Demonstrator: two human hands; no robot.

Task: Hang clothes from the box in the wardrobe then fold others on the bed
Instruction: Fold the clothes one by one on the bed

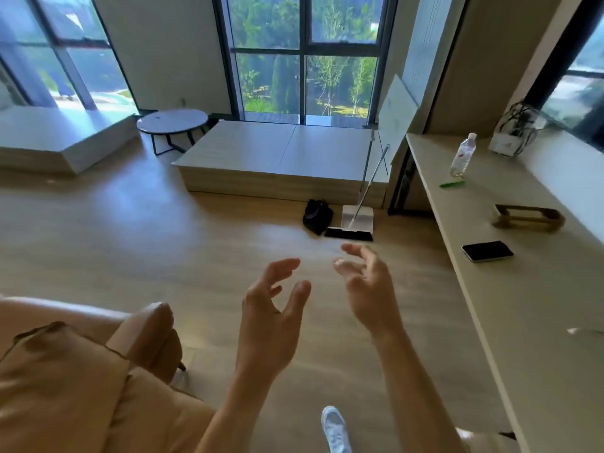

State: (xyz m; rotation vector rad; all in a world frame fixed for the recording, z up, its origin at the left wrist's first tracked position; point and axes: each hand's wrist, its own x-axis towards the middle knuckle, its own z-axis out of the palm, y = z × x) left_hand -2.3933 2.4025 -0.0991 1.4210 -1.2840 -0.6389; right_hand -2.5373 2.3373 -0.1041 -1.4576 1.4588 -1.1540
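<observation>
Left hand [271,308]: raised above the floor [147,256], fingers spread, loosely bent, holding nothing.
Right hand [366,286]: just beside it, not touching, fingers relaxed, empty.
Table [510,308]: at right; phone [487,251] near its room-side edge, water bottle [462,155] toward its far end.
Clothes: whereabouts cannot be told here.

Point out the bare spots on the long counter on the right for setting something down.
Widest free patch: the counter nearer than the phone. A smaller one lies between the phone and the green strip, along the front edge. Crowded farther back: water bottle, wooden rack, box of cables.
</observation>
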